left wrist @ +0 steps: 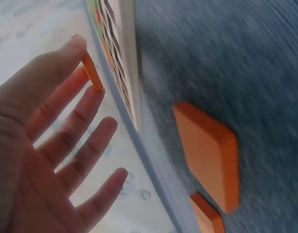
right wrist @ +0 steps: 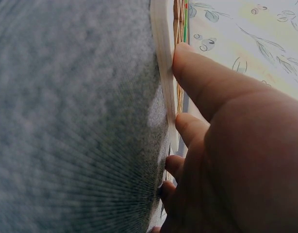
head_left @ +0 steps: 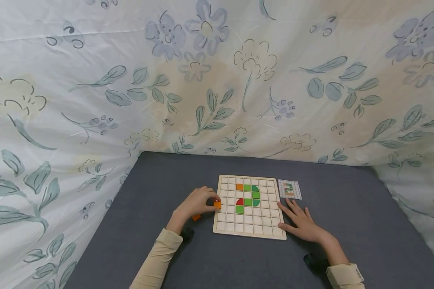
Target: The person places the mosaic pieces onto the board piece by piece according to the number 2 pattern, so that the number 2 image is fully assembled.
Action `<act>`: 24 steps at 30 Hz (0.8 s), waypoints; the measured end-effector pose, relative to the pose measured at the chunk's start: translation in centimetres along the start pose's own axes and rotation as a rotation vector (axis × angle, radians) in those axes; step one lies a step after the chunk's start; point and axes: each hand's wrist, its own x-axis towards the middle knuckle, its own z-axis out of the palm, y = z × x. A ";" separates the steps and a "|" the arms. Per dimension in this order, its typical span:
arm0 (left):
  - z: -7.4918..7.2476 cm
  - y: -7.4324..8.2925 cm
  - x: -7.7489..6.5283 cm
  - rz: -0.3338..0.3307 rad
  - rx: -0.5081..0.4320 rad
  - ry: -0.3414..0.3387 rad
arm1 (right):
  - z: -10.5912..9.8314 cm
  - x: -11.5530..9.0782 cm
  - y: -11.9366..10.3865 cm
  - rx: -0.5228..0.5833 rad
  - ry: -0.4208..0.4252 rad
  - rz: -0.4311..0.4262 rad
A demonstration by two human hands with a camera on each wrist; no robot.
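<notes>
In the head view my left hand (head_left: 197,201) pinches an orange square tile (head_left: 217,205) between thumb and fingers, over the left edge of a wooden grid board (head_left: 249,236). The left wrist view shows this thin orange tile (left wrist: 92,73) at the fingertips, the other fingers spread. My right hand (head_left: 304,224) lies with fingers extended, thumb and a finger touching the board's right edge. On the grid sit an orange tile (head_left: 240,187), several green tiles (head_left: 247,202), a red rounded tile (head_left: 240,202) and dark green rounded tiles (head_left: 255,188).
A small printed card (head_left: 289,189) with a coloured grid pattern lies beside the board's upper right corner. Two loose orange tiles (left wrist: 205,153) rest on the dark grey tabletop (head_left: 231,265) near my left hand. Floral cloth (head_left: 217,88) hangs behind and at the sides.
</notes>
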 end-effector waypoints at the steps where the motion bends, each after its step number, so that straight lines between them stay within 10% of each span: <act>1: 0.0 0.2 0.1 0.002 0.001 -0.001 | 0.0 0.0 0.0 0.002 0.000 -0.001; 24: 1.9 3.7 3.0 0.081 0.067 -0.076 | 0.0 0.1 0.2 0.000 -0.001 0.005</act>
